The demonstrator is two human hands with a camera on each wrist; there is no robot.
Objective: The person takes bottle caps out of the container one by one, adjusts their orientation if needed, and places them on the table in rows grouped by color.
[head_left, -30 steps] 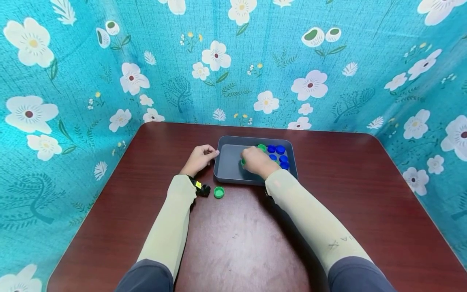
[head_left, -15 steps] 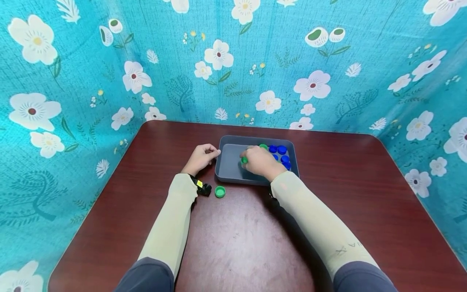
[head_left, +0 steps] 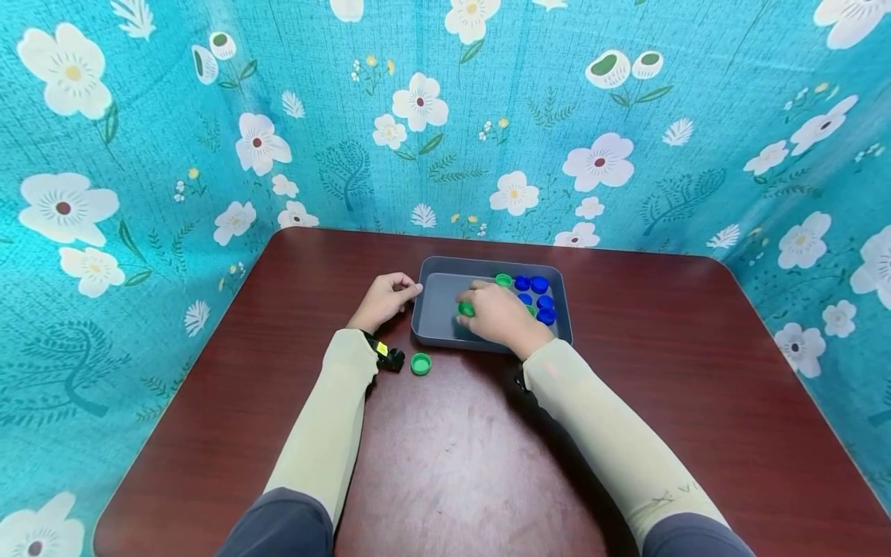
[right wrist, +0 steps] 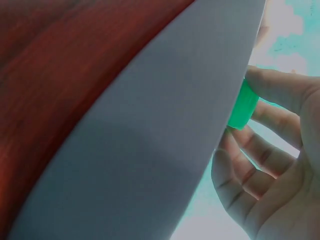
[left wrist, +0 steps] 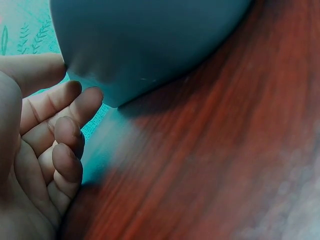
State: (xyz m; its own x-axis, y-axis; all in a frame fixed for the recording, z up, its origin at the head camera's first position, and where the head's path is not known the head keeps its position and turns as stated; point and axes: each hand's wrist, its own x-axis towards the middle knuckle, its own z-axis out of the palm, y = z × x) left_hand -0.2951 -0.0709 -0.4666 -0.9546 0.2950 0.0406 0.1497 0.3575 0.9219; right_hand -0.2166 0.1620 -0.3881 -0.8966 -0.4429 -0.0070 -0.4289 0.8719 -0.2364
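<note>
My right hand [head_left: 497, 316] pinches a green bottle cap [head_left: 465, 309] between thumb and fingers, over the middle of a grey tray [head_left: 445, 341]. In the right wrist view, part of that cap [right wrist: 243, 106] hides behind the tray's wall [right wrist: 145, 115]. Right of the hand, several blue bottle caps [head_left: 539, 285] lie in the tray, with green caps [head_left: 503, 280] among them. At the tray's left end, my left hand [head_left: 383, 300] holds the rim by thumb and fingertips. Its other fingers [left wrist: 67, 162] curl beside the outer wall [left wrist: 145, 50] in the left wrist view.
One more green cap [head_left: 421, 363] lies on the brown table [head_left: 431, 464] in front of the tray, near the left wrist's camera [head_left: 391, 357]. A blue flowered cloth [head_left: 334, 116] hangs behind the table and at both sides.
My right hand has drawn slightly back to the right, still pinching the green cap, which shows more fully now. The left hand stays at the tray's rim. The head view has shifted a little.
</note>
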